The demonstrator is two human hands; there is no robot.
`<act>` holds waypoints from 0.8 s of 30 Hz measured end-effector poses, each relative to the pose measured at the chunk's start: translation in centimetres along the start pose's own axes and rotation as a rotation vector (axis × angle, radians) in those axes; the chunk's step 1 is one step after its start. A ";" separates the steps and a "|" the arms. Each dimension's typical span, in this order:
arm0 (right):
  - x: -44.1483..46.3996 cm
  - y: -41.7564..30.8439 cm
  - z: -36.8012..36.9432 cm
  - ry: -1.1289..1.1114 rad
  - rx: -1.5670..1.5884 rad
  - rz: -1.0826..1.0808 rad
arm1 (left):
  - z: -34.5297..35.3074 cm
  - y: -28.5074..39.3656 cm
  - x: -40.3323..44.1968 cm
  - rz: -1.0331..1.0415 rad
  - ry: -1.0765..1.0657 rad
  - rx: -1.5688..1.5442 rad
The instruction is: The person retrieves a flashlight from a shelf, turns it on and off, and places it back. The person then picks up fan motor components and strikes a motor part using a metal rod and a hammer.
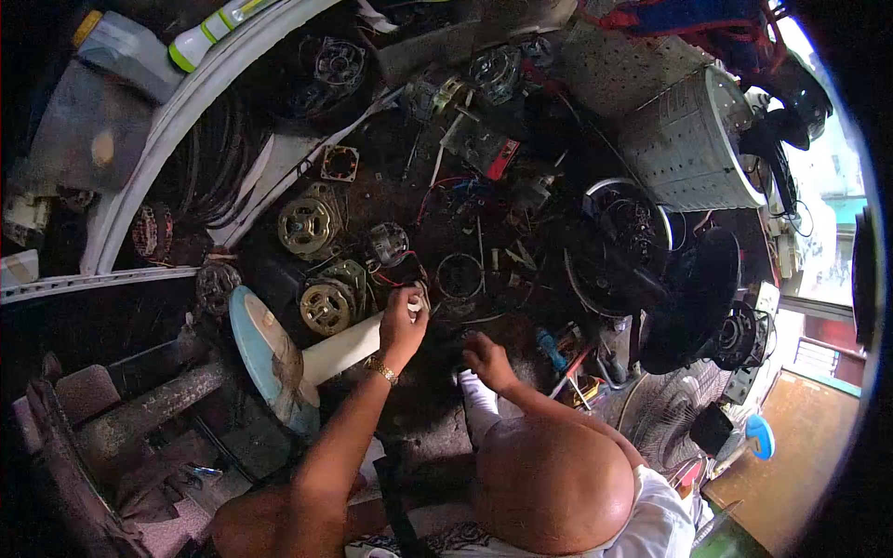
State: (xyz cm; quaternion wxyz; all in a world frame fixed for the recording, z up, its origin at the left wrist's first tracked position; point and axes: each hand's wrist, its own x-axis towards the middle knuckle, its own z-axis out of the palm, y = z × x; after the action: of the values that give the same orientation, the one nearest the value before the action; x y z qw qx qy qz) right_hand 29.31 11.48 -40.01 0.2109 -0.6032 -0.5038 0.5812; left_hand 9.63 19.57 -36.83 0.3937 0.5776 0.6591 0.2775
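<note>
A fan stand lies on its side, with a round pale-blue base (259,346) and a white pole (346,353). My left hand (404,327), a gold-coloured watch (382,370) at its wrist, is closed around the pole's upper end. To its right, my right hand (487,362) has curled fingers over a dark area. Whatever it pinches, if anything, is lost in the shadow. Just beyond my left hand sit a small motor (388,244) with red wires and a brass-coloured motor housing (326,308).
Another brass-coloured housing (309,223) is farther back. A blue-handled screwdriver (551,349) lies right of my right hand. A perforated white drum (688,139) and a black round fan part (693,298) stand to the right, above a wire fan guard (674,414).
</note>
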 end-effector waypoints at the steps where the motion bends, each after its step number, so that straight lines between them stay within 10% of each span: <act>1: 0.2 0.3 -0.1 -0.002 0.003 0.005 | -0.1 -0.4 0.0 -0.002 0.025 -0.003; 24: 5.7 -1.2 -4.8 0.338 0.184 0.004 | 2.6 -0.7 -0.8 0.012 -0.111 0.066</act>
State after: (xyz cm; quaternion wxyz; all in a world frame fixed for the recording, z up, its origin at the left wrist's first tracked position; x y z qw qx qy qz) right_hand 32.19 18.41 -40.71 0.3455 -0.6714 -0.4046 0.5159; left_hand 11.47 18.39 -38.61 0.4087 0.6088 0.6415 0.2255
